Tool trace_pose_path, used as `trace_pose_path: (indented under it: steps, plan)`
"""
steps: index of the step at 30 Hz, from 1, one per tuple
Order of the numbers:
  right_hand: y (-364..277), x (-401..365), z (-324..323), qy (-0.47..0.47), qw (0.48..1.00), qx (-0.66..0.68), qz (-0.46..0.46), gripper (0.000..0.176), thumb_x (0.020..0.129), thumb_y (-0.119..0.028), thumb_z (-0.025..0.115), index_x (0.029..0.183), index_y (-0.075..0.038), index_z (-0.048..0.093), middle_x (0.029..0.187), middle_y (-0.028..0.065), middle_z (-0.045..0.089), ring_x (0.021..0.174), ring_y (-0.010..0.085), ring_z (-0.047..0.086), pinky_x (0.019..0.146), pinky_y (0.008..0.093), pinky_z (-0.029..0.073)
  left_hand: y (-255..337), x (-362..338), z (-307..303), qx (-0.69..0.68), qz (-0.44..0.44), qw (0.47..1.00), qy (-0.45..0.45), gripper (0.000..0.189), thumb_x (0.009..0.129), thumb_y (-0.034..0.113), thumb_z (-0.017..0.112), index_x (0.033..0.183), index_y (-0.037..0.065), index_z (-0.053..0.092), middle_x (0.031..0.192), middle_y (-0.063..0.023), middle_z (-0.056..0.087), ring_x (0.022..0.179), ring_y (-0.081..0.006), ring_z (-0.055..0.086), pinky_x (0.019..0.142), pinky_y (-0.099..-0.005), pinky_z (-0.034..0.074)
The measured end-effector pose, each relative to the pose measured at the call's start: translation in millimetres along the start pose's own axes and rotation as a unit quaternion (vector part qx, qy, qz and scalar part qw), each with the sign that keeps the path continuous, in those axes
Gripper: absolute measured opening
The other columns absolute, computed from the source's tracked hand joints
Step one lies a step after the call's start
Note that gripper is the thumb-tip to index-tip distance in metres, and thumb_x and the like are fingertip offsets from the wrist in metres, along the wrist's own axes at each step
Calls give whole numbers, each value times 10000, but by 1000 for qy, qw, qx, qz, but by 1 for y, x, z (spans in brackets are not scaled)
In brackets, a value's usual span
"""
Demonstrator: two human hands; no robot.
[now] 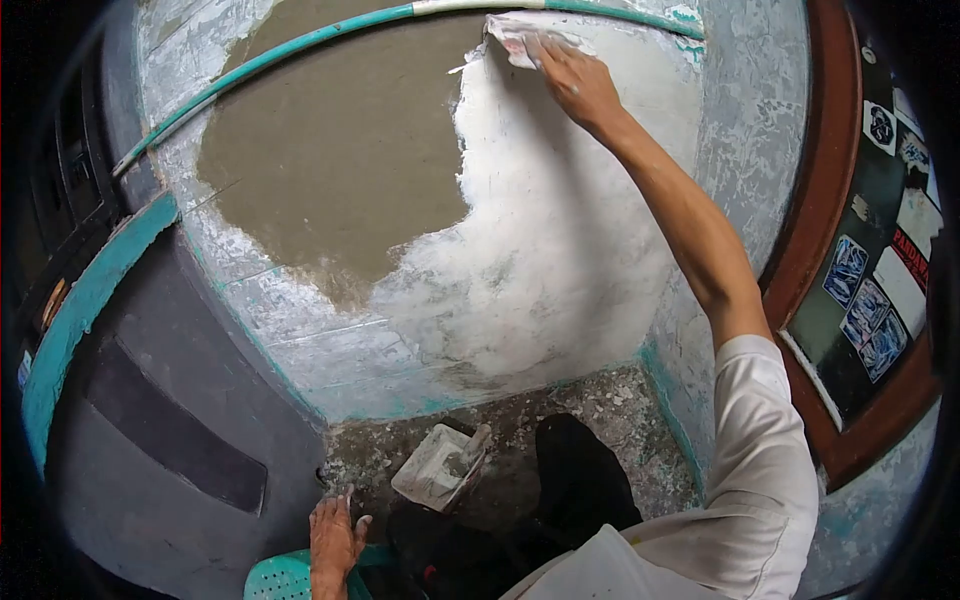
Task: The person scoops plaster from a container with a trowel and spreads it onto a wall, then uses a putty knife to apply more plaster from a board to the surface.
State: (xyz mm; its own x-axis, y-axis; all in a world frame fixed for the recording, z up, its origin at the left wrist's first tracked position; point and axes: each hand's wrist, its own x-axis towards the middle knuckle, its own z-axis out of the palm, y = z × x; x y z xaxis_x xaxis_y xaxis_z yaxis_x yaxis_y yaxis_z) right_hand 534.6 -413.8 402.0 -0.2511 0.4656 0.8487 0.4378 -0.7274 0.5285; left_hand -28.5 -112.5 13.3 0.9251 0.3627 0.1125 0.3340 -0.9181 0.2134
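My right hand [572, 75] reaches high up the wall and grips a putty-smeared spreader [512, 38], its blade pressed flat near the top of the white putty patch [545, 240]. Left of the patch lies bare grey-brown cement [340, 150]. A teal pipe [300, 45] arcs across the wall just above the spreader. My left hand [335, 540] rests low down, fingers spread, on the edge of a teal plastic stool [285, 578]. It holds nothing. A putty-caked tray [440, 465] lies on the floor just right of that hand.
A grey panel [170, 420] with a teal rim stands at the left. A brown-framed door [880, 260] covered in stickers is at the right. My dark trouser knee [575, 475] sits by the tray on the speckled floor [610, 400].
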Motion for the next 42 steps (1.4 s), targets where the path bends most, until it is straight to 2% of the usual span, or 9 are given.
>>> trace_pose_path:
  steps: [5, 8, 13, 21, 25, 28, 36, 39, 42]
  plan:
    - [-21, 6, 19, -58, 998, -18, 30, 460, 923, -74, 561, 1372, 28, 547, 1365, 227, 619, 1224, 381, 629, 918, 446, 577, -2, -1, 2, 29, 11, 999, 29, 635, 936, 314, 687, 1473, 34, 499, 1244, -189, 598, 1241, -398, 526, 1064, -506, 397]
    - [-38, -47, 44, 40, 993, -20, -107, 507, 887, -91, 572, 1369, 65, 543, 1349, 270, 605, 1234, 417, 606, 924, 441, 561, -4, -2, 7, 30, 6, 999, 39, 629, 936, 320, 688, 1469, 41, 504, 1249, -186, 600, 1240, -400, 527, 1063, -504, 400]
    - [-88, -167, -4, -132, 979, 45, -145, 546, 888, -37, 599, 1430, 13, 554, 1453, 219, 583, 1337, 368, 582, 1064, 454, 515, -4, -2, 5, 20, 12, 999, 31, 626, 939, 319, 689, 1465, 32, 506, 1257, -194, 600, 1243, -410, 526, 1063, -504, 403]
    - [-11, -38, -8, 14, 998, 38, -47, 519, 883, -39, 608, 1401, -69, 593, 1326, 162, 678, 1168, 305, 681, 931, 403, 577, -3, -3, 6, 48, -8, 999, 12, 623, 948, 310, 688, 1462, 13, 499, 1319, -223, 585, 1298, -423, 508, 1102, -516, 384]
    - [-21, -14, 9, -61, 998, 29, -10, 392, 916, -93, 588, 1303, -45, 626, 1303, 177, 684, 1119, 342, 688, 856, 422, 588, 6, -1, 0, 36, -11, 999, 16, 625, 947, 295, 696, 1464, 10, 492, 1339, -235, 575, 1330, -426, 490, 1117, -516, 375]
    - [-58, -67, 27, 29, 996, 71, -55, 474, 871, -65, 589, 1340, 0, 585, 1313, 205, 643, 1095, 355, 675, 804, 418, 596, 4, 0, 2, 30, -20, 999, 14, 628, 948, 285, 699, 1478, 26, 483, 1340, -234, 576, 1339, -428, 486, 1122, -515, 371]
    - [-190, -278, -30, -234, 951, 146, -141, 510, 892, -103, 598, 1386, 23, 578, 1353, 231, 641, 1250, 392, 628, 978, 475, 559, 0, 1, 7, 40, -12, 999, 18, 639, 956, 280, 692, 1509, 55, 464, 1348, -226, 582, 1331, -432, 497, 1127, -519, 368]
    - [-173, -257, -38, -223, 951, 207, -57, 503, 897, -98, 596, 1390, 2, 585, 1338, 224, 658, 1226, 371, 654, 987, 470, 559, 9, 4, -3, 22, -29, 999, -7, 641, 954, 276, 694, 1513, 62, 463, 1330, -214, 586, 1309, -425, 507, 1118, -517, 375]
    - [-116, -166, -21, -71, 983, 164, -39, 571, 878, -26, 616, 1445, -79, 578, 1350, 179, 672, 1210, 305, 683, 999, 419, 571, 6, 4, 3, 38, -35, 999, 1, 645, 949, 277, 700, 1513, 69, 466, 1315, -204, 587, 1293, -417, 512, 1112, -515, 380]
